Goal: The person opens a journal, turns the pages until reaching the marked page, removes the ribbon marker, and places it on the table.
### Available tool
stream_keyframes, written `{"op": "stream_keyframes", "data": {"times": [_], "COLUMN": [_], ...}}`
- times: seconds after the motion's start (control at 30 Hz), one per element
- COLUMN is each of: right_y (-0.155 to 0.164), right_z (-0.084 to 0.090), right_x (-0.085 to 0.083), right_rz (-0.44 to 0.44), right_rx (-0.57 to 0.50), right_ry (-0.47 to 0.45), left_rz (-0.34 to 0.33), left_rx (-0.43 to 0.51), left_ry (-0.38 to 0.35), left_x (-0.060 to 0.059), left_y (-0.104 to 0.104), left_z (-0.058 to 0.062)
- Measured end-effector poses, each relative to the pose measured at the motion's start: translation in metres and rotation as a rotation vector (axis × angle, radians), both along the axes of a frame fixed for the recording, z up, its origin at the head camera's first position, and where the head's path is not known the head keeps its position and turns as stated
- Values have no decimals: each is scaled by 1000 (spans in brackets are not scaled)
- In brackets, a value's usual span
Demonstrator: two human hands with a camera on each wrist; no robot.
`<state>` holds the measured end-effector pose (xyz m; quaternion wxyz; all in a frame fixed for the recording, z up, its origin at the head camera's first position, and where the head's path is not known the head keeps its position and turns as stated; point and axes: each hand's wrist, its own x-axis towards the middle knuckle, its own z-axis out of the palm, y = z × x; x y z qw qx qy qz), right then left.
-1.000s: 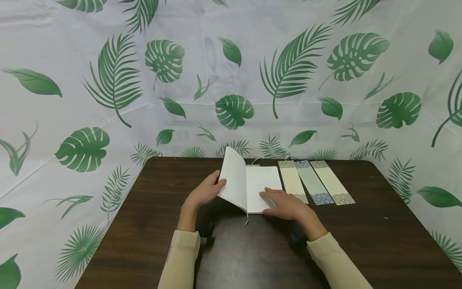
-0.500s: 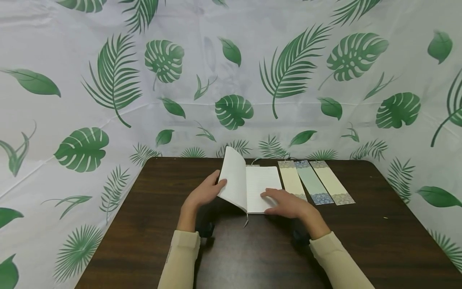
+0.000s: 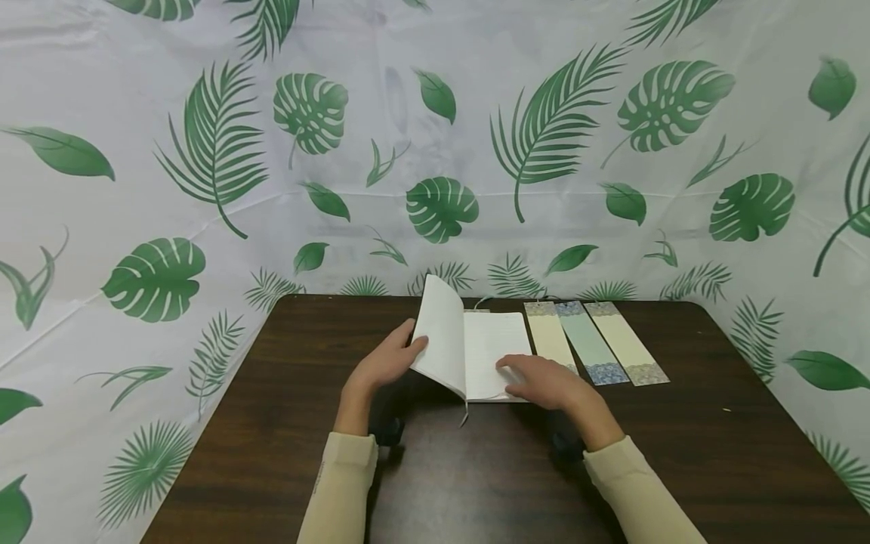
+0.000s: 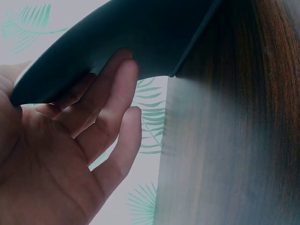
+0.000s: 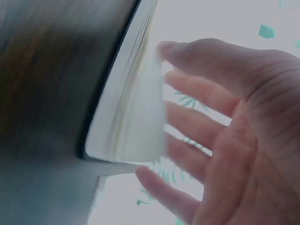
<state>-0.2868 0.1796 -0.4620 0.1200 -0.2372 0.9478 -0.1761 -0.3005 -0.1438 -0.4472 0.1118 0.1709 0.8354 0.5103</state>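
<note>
An open notebook (image 3: 495,340) with faintly lined white pages lies near the far side of the table. My left hand (image 3: 386,363) grips its raised left half, thumb on the page side and fingers behind. In the left wrist view those fingers support the dark cover (image 4: 117,42), which bends upward. At the lower right of the pages, my right hand (image 3: 544,380) has its thumb at the page edges. The right wrist view shows a blurred page (image 5: 145,117) lifted from the stack between thumb and fingers; the fingertips are partly hidden behind it. A ribbon marker (image 3: 465,414) hangs from the spine.
Right of the notebook lie a cream bookmark (image 3: 549,332), a green-blue bookmark (image 3: 590,344) and another cream bookmark (image 3: 627,344), all with patterned ends. A corded tag-like piece (image 3: 481,310) shows behind the notebook. Leaf-printed cloth (image 3: 381,249) rises behind the dark wooden table (image 3: 469,483).
My right hand has shifted slightly to the right, and its thumb has lifted a page edge at the notebook's lower right. My left hand and the raised half have stayed almost still.
</note>
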Motion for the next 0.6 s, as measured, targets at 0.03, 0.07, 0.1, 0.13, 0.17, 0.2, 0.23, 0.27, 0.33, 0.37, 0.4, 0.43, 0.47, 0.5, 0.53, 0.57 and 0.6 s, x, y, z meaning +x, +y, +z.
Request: {"op": "stream_keyframes", "data": {"times": [0.03, 0.07, 0.1, 0.13, 0.17, 0.2, 0.23, 0.27, 0.33, 0.37, 0.4, 0.43, 0.47, 0.5, 0.53, 0.57, 0.6], "right_y": [0, -1, -2, -3, -5, -6, -8, -10, -15, -17, -20, -23, -25, -27, -29, -31, -32], "right_z": [1, 2, 4, 6, 7, 8, 8, 9, 8, 7, 7, 6, 5, 4, 4, 3, 3], "right_x": [1, 2, 3, 5, 6, 8, 10, 11, 15, 16, 18, 19, 21, 22, 24, 26, 27], "right_rz": [-13, -32, -47, -55, -62, -65, -72, -76, -84, -88, -90, -91, -90, -91, -90, -91, -92], "right_rx": [24, 43, 64, 90, 119, 147, 173, 199, 246, 265, 277, 285, 290, 292, 295, 296, 299], "right_ry": [14, 22, 35, 54, 71, 93, 112, 130, 169, 183, 199, 214, 232, 248, 262, 273, 283], "left_rz": [0, -1, -2, -2, -1, -2, -3, -2, 3, 7, 10, 13, 18, 24, 28, 30, 33], "left_rx": [-2, -2, -5, -6, -8, -8, -8, -7, -7, -6, -4, -3, -2, -3, -3, -3, -5], "left_ry": [1, 0, 1, 1, 3, 1, -1, -3, -4, -3, -2, -4, -6, -7, -9, -12, -16], "left_x": [0, 0, -1, -1, -1, -1, -1, -1, -1, -1, -1, -1, -1, -1, 0, 0, 0], "left_y": [0, 0, 0, 0, 1, 1, 1, 1, 2, 2, 2, 2, 2, 2, 3, 3, 3], "left_z": [0, 0, 0, 0, 0, 0, 0, 0, 0, 0, -1, -1, -1, -1, -1, 0, 0]}}
